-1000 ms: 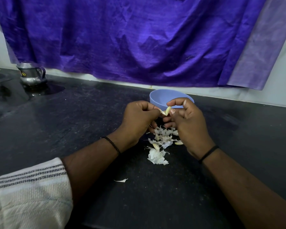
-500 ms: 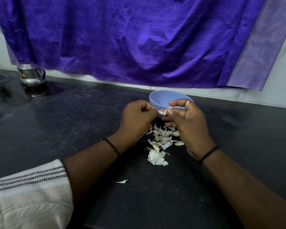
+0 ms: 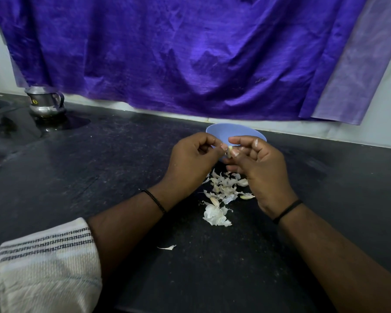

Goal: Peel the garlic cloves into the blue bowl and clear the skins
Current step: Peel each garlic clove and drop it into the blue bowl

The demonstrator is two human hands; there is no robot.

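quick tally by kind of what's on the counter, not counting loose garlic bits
bowl: 1
metal jug: 1
skin pile: 1
stray skin: 1
total: 4

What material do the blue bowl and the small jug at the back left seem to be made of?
Blue bowl: probably plastic, since the colour is even and matte with no glare. Jug: metal, likely polished steel, with a mirror-like silver shine and dark reflections.
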